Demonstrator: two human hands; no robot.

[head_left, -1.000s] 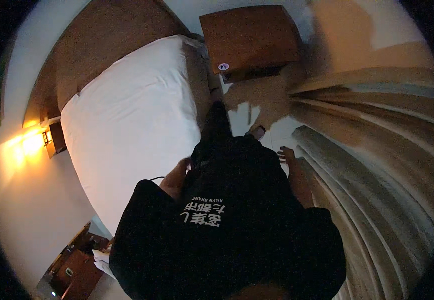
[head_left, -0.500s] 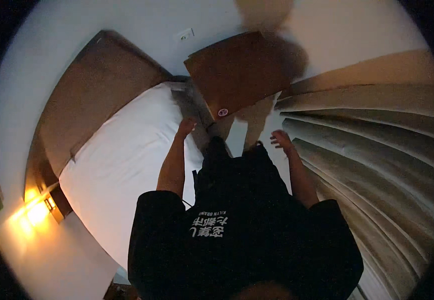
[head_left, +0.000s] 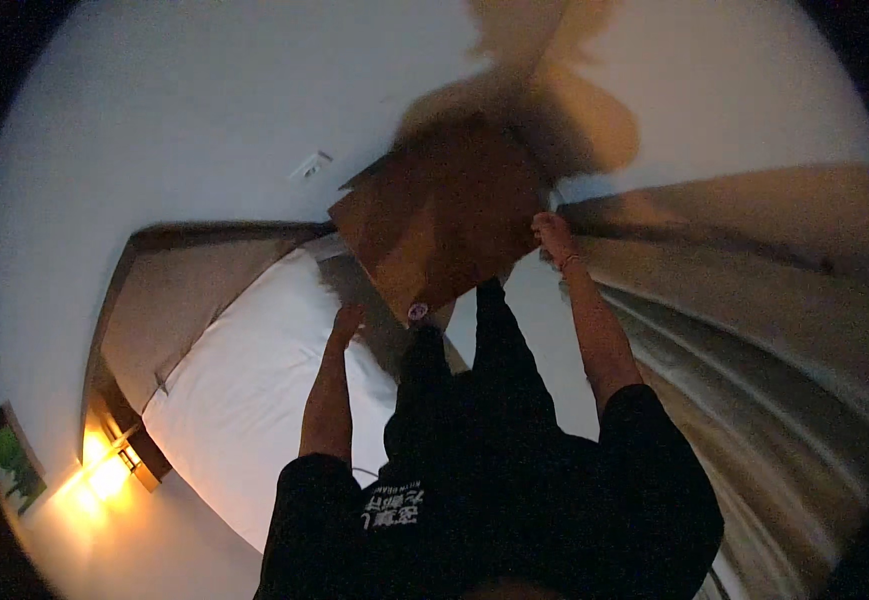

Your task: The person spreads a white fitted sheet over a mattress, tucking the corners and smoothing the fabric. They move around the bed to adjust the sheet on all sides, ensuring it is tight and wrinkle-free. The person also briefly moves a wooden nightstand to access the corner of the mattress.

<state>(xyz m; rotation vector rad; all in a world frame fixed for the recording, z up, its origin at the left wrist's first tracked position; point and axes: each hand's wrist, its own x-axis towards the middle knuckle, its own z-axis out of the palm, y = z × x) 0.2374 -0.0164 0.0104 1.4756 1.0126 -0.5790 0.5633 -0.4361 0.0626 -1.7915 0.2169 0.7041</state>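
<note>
A dark brown wooden cabinet or small table (head_left: 454, 200) stands against the wall ahead of me, with a small round sticker (head_left: 417, 312) at its near corner. My right hand (head_left: 555, 238) is at its right edge, fingers loosely bent and nothing visible in them; whether they touch the wood I cannot tell. Lower on the left, my left hand (head_left: 349, 322) hangs over the side of the bed (head_left: 244, 400), its fingers curled in with nothing seen in them. White bedding covers the bed.
A brown headboard (head_left: 194, 280) rises behind the bed, and a lit wall lamp (head_left: 109, 475) glows beyond it. Long grey-beige curtains (head_left: 734, 350) hang close on my right. A wall socket (head_left: 311, 165) is above the cabinet. Shadows fall on the wall.
My view has shifted, and the cabinet now appears nearer to me. My right hand has moved forward to the cabinet's right edge, its fingers more bent. My left hand stays beside the bed.
</note>
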